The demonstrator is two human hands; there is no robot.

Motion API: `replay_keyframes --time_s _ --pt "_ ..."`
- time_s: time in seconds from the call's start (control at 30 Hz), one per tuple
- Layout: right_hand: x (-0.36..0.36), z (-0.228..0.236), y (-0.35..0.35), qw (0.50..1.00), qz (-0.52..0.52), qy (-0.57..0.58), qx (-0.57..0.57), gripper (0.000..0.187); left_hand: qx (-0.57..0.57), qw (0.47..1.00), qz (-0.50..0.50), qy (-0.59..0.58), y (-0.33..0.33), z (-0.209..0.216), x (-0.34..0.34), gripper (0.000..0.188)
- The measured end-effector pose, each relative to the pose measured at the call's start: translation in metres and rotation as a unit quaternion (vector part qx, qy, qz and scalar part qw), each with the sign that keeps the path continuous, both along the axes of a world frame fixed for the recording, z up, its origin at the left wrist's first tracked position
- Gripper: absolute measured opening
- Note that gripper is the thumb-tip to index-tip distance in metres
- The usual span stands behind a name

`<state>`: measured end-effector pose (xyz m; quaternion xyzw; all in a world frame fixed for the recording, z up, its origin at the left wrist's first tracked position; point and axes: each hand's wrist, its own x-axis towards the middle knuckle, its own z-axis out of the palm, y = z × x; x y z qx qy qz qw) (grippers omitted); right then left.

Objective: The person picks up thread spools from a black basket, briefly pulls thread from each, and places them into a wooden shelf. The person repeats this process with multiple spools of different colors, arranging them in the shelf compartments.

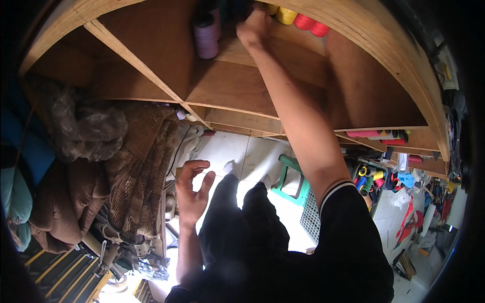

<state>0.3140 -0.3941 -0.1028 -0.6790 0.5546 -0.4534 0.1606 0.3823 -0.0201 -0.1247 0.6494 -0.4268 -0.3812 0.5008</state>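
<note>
Occupying the upper part of the view, a pale wooden shelf unit (pixel 227 91), divided into compartments. Below it, a white tiled floor (pixel 230 146), brightly lit about the person's dark-clothed legs.

Contents of the main compartment: one lilac thread spool (pixel 205 38), upright by the left side panel; a yellow thread spool (pixel 286 15) and two red thread spools (pixel 311 25), in a row along the top edge as seen, the red ones towards the right side panel.

On the floor: a green plastic stool (pixel 304 193), beside a grey perforated basket (pixel 309 222). Left of the unit: a heap of brown textured cloth (pixel 144 166), with a crumpled clear plastic bag (pixel 86 123) next to it.

Right hand (pixel 255 25): raised into the compartment at its top edge, between the lilac and yellow spools, nearer the yellow; fingers largely hidden, so grip and contact cannot be told. Left hand (pixel 192 194): empty, held over the floor, fingers loosely curled, thumb apart from them. Hands well apart.
</note>
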Motion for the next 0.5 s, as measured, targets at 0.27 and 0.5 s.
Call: replay_keyframes --time_s 0.27,0.5 --pt "-0.005 -0.001 0.004 1.000 -0.001 -0.026 -0.002 0.028 -0.130 0.990 -0.037 0.041 -0.113 0.071 -0.025 0.031" --pt "-0.041 0.002 0.000 0.997 0.039 -0.060 -0.005 0.027 -0.136 0.988 0.045 -0.048 -0.289 0.027 -0.042 0.054"
